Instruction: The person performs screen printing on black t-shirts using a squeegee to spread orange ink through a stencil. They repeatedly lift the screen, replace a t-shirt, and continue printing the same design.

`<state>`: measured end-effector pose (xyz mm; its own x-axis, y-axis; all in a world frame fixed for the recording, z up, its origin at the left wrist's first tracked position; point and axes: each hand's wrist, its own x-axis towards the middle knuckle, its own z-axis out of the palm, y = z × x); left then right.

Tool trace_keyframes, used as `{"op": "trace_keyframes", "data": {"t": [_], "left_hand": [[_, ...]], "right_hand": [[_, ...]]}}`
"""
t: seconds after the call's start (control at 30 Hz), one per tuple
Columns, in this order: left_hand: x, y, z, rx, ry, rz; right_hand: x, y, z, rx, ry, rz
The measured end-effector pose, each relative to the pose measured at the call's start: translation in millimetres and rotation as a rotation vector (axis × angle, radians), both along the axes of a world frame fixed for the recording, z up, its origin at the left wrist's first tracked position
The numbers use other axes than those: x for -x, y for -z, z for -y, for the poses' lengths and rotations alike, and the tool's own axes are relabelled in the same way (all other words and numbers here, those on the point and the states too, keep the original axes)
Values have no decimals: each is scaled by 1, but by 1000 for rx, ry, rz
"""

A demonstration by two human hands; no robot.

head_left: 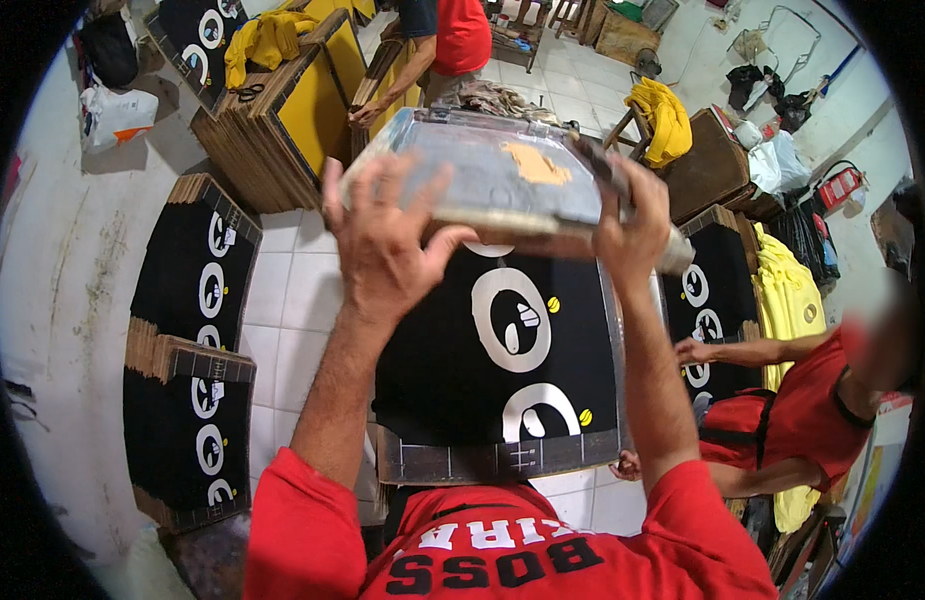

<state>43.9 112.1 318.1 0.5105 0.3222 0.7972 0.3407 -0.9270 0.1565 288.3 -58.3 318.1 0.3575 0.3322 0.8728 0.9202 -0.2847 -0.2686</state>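
Note:
A screen printing frame (463, 165) with grey mesh and an orange-tan patch is raised and tilted above the board in front of me. My left hand (388, 235) is at its near left corner, fingers spread and slightly blurred over the frame, thumb out to the side. At the right end, my right hand (633, 225) is closed around the frame's edge, beside a dark bar-like piece (598, 165). Beneath lies black fabric (433, 350) printed with white ovals and small yellow marks, stretched on a board (493, 457). The frame hides its far part.
Stacked boards with printed black fabric stand left (193, 355) and right (718, 265). A co-worker in red (783, 420) is close on my right; another person (463, 40) works at the far side beside yellow boards (318, 110). Yellow cloth (788, 285) hangs at the right.

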Motion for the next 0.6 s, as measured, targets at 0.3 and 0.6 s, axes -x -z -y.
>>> {"op": "trace_keyframes", "data": {"t": [0.3, 0.6], "left_hand": [[211, 368, 15, 1307, -528, -297], [352, 538, 252, 1651, -650, -175]], "right_hand": [[-45, -101, -50, 218, 261, -201], [-80, -147, -78, 292, 356, -114]]}}
